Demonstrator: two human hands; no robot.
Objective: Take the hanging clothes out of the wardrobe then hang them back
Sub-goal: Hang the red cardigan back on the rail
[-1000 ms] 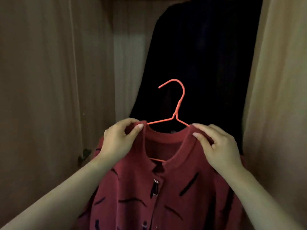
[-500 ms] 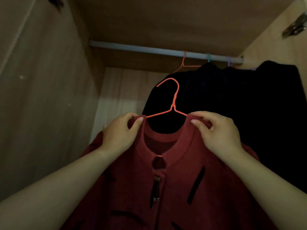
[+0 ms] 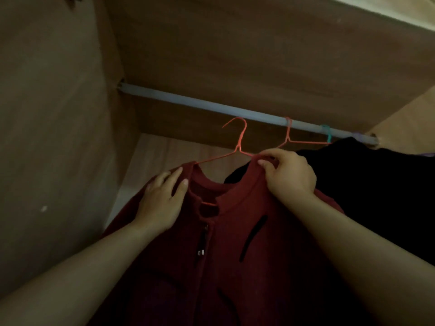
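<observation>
a pale grey rail [image 3: 188,102] runs across the top of the wooden wardrobe [image 3: 47,114], from the left wall to the right. toward its right end three hooks sit over it: an orange hanger [image 3: 288,128], a teal hook [image 3: 327,134] and a purple hook [image 3: 357,134]. black clothes [image 3: 376,184] hang below them.

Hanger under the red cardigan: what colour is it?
The hanger is orange-red thin wire, clearest in the head view.
</observation>
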